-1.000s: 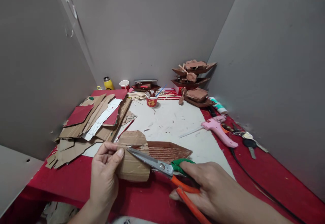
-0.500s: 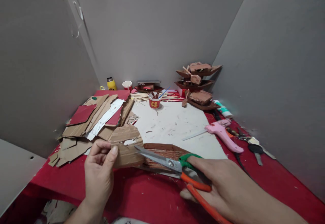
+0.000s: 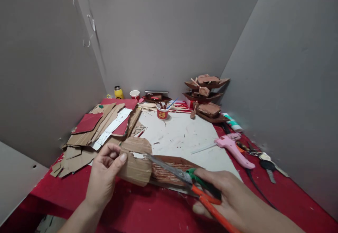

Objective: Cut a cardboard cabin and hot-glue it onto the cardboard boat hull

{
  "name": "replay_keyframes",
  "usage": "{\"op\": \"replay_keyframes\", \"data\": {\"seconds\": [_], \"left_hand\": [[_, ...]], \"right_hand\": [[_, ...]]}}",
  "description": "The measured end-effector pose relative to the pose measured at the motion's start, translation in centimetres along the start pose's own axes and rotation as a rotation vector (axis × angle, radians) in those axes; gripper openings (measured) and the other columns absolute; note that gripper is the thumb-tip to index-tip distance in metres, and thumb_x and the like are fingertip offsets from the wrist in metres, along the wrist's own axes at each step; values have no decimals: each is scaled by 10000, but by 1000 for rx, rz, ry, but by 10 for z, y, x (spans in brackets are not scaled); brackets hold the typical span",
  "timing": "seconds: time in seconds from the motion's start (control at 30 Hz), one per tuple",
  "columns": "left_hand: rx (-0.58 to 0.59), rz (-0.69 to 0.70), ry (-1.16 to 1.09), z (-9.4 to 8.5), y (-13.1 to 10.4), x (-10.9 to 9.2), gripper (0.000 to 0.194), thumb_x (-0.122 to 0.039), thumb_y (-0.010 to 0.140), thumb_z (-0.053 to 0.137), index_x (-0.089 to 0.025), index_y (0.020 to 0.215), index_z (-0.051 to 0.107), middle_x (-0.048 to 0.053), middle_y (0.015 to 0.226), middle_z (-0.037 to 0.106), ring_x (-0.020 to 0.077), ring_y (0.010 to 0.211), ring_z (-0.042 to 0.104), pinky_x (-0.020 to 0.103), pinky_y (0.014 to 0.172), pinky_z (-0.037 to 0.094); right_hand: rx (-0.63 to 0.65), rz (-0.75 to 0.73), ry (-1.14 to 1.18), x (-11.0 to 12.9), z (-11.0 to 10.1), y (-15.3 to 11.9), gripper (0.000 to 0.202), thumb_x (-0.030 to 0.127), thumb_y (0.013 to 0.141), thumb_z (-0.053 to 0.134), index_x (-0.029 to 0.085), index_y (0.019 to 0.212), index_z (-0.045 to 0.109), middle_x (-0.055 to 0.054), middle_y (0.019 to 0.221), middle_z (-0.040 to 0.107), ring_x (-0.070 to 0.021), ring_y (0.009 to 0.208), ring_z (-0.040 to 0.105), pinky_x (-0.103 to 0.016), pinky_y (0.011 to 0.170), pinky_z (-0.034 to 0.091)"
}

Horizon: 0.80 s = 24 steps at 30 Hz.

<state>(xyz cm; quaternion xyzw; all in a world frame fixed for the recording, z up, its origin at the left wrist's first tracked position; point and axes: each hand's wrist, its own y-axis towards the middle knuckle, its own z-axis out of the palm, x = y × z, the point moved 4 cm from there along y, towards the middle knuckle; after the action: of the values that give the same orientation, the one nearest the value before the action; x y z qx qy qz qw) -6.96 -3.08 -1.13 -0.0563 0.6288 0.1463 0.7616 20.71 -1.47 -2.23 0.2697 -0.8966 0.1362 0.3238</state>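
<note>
Pinched between the thumb and fingers of my left hand (image 3: 107, 171) is a piece of brown cardboard (image 3: 137, 171) with rounded corners and a torn white patch. My right hand (image 3: 224, 194) grips a pair of scissors (image 3: 182, 175) with green and orange handles. The blade tips meet the cardboard's right edge, near the white patch; whether they are cutting into it I cannot tell. Behind the blades lies a brown boat-shaped cardboard model (image 3: 171, 167) with ridged strips inside, partly hidden by the scissors and the held piece.
Cardboard scraps (image 3: 92, 130) pile up at the left. A paper cup (image 3: 163, 111) with a blue stick stands on the white sheet (image 3: 182, 130), near thin wooden sticks (image 3: 150, 106). Small brown boats (image 3: 208, 110) are at the back right. A pink glue gun (image 3: 235, 150) and keys (image 3: 268, 166) lie right.
The view has tilted slightly upward. The cardboard has turned a little in my left hand, its lower edge dropping, and the scissors have closed somewhat near its right edge.
</note>
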Motion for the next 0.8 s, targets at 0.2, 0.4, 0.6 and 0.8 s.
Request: {"op": "replay_keyframes", "data": {"seconds": [0.2, 0.4, 0.6, 0.8], "left_hand": [[78, 19, 129, 5, 3, -3, 212, -321, 756, 772, -193, 802, 609, -25, 717, 589, 100, 634, 500, 152, 568, 404], [131, 35, 183, 11, -2, -9, 168, -317, 792, 743, -205, 846, 631, -10, 783, 620, 113, 703, 531, 159, 618, 434], [191, -21, 160, 16, -7, -12, 175, -312, 762, 767, -195, 858, 678, 15, 786, 643, 138, 711, 565, 187, 610, 459], [231, -41, 150, 15, -9, -13, 150, -305, 778, 758, -207, 873, 696, 15, 804, 661, 135, 734, 575, 191, 649, 474]], "right_hand": [[131, 9, 25, 9, 2, -2, 268, 284, 745, 673, 206, 650, 435, 52, 640, 504, -124, 605, 423, -219, 552, 340], [73, -48, 76, 9, 2, -2, 172, 314, 778, 666, 192, 715, 562, 40, 662, 538, -131, 622, 460, -207, 546, 362], [86, -87, 167, 11, 7, -2, 245, 340, 792, 640, 192, 660, 496, 53, 643, 475, -114, 602, 401, -196, 528, 358], [150, -125, 285, 17, 10, 0, 354, 529, 820, 585, 199, 696, 609, 37, 558, 506, -138, 543, 456, -222, 510, 416]]}}
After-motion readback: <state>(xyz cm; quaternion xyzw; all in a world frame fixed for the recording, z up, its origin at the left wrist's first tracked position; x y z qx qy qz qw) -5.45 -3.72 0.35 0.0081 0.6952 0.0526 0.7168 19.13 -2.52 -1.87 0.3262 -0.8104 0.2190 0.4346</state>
